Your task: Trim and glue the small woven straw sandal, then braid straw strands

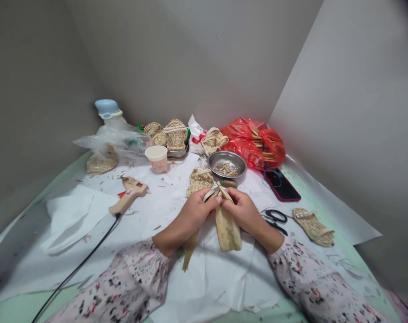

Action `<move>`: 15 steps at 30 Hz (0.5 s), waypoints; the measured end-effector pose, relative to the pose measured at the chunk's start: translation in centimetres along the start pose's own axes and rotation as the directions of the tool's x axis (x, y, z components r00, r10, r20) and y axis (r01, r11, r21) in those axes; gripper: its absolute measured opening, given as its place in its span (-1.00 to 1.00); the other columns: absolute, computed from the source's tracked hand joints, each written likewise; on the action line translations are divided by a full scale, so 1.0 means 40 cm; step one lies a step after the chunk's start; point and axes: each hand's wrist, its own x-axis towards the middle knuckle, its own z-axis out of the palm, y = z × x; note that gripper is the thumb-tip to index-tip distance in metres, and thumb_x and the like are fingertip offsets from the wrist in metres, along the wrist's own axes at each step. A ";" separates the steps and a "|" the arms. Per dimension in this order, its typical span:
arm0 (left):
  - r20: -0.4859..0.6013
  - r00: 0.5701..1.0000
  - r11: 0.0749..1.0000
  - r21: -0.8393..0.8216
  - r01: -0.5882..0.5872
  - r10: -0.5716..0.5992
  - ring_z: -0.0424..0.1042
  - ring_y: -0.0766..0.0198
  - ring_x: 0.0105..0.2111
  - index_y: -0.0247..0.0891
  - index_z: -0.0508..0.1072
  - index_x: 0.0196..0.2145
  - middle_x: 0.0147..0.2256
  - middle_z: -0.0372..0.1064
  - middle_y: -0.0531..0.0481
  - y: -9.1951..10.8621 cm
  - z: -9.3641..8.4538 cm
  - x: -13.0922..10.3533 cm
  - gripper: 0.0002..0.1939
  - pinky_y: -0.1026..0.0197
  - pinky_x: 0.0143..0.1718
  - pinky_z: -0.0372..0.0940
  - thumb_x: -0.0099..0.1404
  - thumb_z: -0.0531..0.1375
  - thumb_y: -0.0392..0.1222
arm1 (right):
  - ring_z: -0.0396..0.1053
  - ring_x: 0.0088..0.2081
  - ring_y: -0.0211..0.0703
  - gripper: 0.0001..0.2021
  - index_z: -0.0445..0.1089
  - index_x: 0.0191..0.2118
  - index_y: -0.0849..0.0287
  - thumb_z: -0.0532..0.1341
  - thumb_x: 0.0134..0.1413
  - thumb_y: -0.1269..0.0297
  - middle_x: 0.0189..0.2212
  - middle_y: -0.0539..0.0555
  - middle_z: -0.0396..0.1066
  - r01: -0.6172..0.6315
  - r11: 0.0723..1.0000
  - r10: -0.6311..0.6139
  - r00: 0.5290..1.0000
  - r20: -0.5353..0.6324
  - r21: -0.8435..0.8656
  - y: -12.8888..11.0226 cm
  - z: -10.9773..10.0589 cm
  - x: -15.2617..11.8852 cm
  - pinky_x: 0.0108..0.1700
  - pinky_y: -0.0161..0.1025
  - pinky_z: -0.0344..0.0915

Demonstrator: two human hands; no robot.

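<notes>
Both my hands meet over the middle of the paper-covered table, fingers closed on a dry, pale tan husk strip (228, 231). My left hand (201, 207) pinches its upper end with thumb and fingers. Close beside it, my right hand (240, 207) grips the same end from the other side. The wide part of the strip hangs down toward me. A narrower strip (189, 253) shows below my left hand; whether it joins the held piece is hidden. Just beyond my hands lie a woven straw slipper (200, 179) and a small dark spool (229, 183).
Left are a glue gun (132, 196) with a trailing cord and a paper cup (157, 159). A metal bowl (227, 164) holds straw bits. Right are black scissors (276, 220), a phone (283, 185) and another woven slipper (313, 227). A red bag (246, 139) stands behind.
</notes>
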 end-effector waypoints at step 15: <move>0.064 0.996 0.988 -0.139 0.067 -0.058 0.14 0.45 -0.64 -0.29 0.37 -0.46 -0.55 0.30 0.10 0.002 0.000 -0.003 -0.74 0.31 -0.57 -0.02 0.27 0.17 -0.05 | 0.31 -0.41 -0.20 -0.91 0.38 -0.35 0.16 0.16 0.02 0.30 -0.47 -0.04 0.39 -0.027 0.999 0.029 0.994 -0.105 0.023 -0.007 -0.001 0.004 -0.32 -0.28 0.25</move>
